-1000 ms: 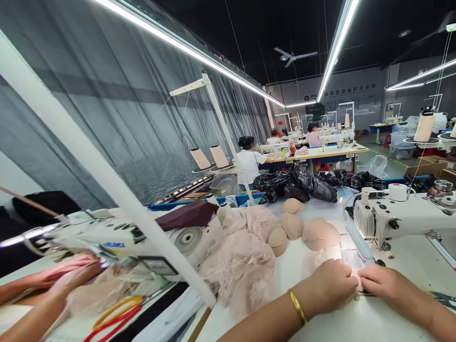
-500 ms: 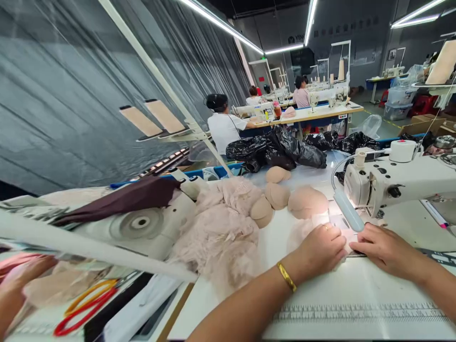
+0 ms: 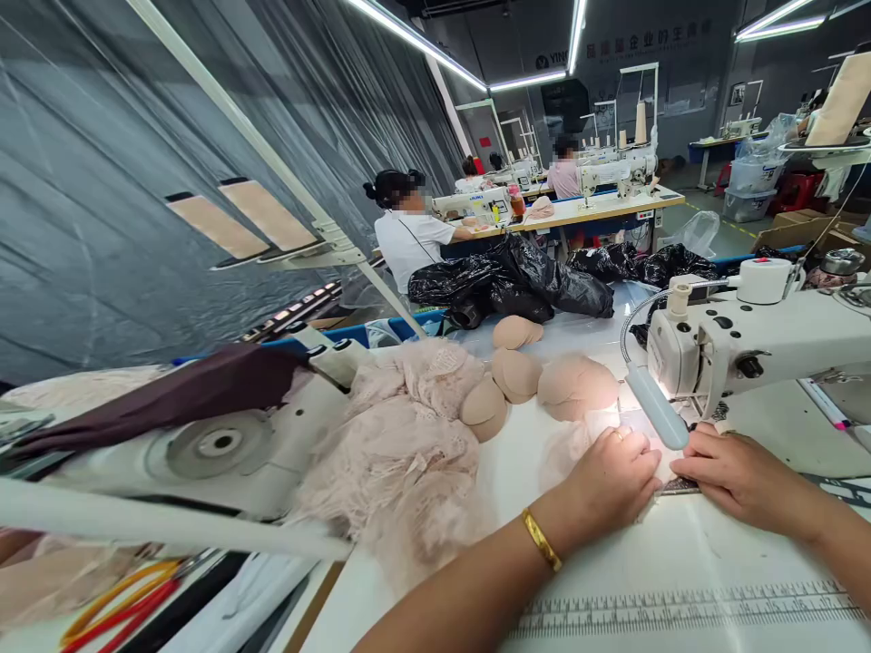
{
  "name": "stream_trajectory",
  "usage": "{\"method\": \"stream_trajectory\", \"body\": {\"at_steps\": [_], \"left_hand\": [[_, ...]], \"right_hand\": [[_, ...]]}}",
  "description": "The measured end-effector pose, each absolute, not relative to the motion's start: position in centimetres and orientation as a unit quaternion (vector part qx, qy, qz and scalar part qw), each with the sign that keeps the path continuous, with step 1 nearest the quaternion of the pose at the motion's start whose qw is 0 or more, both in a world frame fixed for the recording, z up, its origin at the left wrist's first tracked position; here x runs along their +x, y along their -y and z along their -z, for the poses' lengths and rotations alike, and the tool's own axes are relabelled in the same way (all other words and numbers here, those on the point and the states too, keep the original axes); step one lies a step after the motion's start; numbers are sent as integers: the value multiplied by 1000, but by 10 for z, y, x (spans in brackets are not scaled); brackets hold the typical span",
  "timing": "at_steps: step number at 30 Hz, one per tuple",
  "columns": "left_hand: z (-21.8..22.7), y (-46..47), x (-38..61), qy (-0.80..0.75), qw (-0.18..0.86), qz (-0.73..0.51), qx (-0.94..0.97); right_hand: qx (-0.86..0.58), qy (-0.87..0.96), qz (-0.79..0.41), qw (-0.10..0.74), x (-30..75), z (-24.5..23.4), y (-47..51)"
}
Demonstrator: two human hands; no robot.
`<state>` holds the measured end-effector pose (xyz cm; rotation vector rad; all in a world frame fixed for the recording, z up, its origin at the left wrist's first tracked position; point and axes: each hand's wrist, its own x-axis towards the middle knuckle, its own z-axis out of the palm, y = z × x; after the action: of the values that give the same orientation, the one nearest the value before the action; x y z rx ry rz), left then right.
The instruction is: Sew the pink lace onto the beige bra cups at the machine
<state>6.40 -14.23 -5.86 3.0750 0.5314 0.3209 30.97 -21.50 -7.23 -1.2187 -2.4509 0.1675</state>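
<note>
My left hand (image 3: 616, 476), with a ring and a gold bangle at the wrist, is closed on a piece of pale pink sheer fabric (image 3: 564, 453) at the sewing machine (image 3: 755, 340). Just right of the needle area my right hand (image 3: 745, 476) has its fingers drawn together at the fabric's edge; its fingertips partly hide what they pinch. A small lamp (image 3: 657, 408) lights the spot between both hands. The needle and presser foot are mostly hidden behind the lamp and fingers. Beige oval cups (image 3: 578, 388) lie beyond my left hand.
Heaped pink lace fabric (image 3: 401, 453) covers the table's left side. A ruler strip (image 3: 680, 609) runs along the front edge. Black plastic bags (image 3: 517, 277) lie behind. Orange- and red-handled scissors (image 3: 122, 603) rest at lower left. A person in white (image 3: 408, 240) sits further back.
The view has turned slightly right, so the surroundings sit further left. Another person's hand at the lower left has gone out of view. My hands stay at the machine with little movement.
</note>
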Motion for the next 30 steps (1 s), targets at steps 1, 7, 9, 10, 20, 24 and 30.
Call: {"method": "stream_trajectory", "body": {"at_steps": [1,7,9,10,20,24,30], "left_hand": [[59,143,64,-171,3,-102,980],[60,144,66,-175,18,-118,977],[61,144,66,-171,22,-128,977],[62,144,67,-169,23,-134,976],[64,136,71,-141,0,-142,980],[61,126,70,-114,-8,-134,984],[58,113,70,-85,-4,-128,988]], "right_hand": [[-437,875,-61,199,310,72,215],[-445,869,-65,205,309,72,215],[-449,867,-68,206,310,72,215],[-452,865,-69,207,310,73,214],[-469,851,-62,229,306,80,211],[-498,838,-16,223,306,83,209],[-566,780,164,212,317,91,208]]}}
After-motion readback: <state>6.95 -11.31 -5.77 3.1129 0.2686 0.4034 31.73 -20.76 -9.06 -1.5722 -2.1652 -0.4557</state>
